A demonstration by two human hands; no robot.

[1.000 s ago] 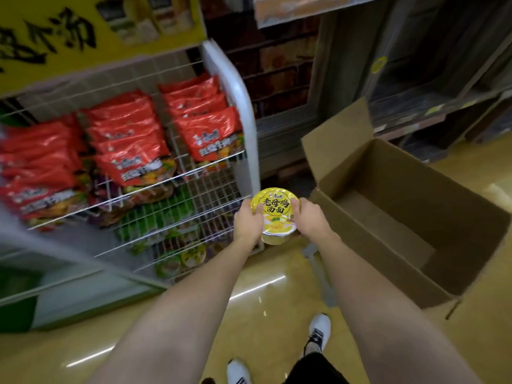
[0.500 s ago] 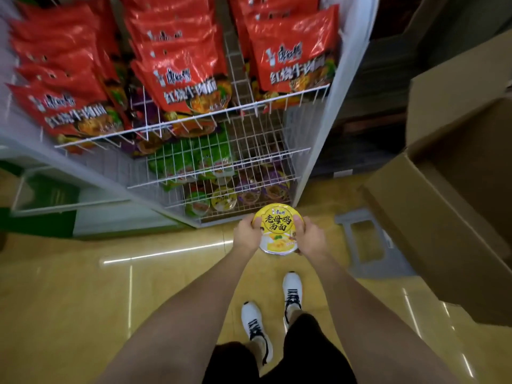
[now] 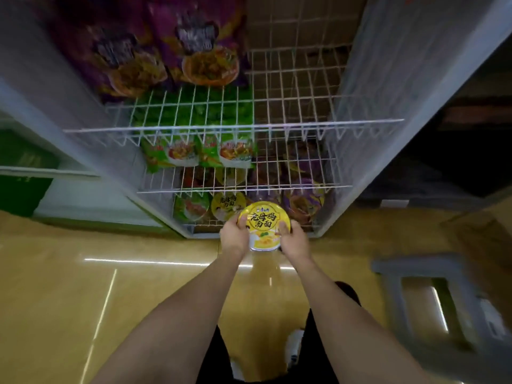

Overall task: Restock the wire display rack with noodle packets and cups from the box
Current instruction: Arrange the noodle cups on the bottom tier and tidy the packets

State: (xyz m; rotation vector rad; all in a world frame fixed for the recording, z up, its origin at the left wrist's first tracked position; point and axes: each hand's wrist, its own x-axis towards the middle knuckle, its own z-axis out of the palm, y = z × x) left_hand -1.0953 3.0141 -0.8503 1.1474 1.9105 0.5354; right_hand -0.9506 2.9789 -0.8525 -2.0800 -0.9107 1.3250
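Yellow round noodle cup (image 3: 265,225) gripped both sides, left hand (image 3: 235,236) at 9, right hand (image 3: 293,238) at 3, fingers curled round rim, lid tilted toward camera, base pointing away toward floor.

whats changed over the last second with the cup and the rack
The yellow cup has been carried from beside the box down to the front of the rack's bottom shelf, next to the cups there; the view followed, so the box and red packets are out of frame. Left hand and right hand grip it as before.
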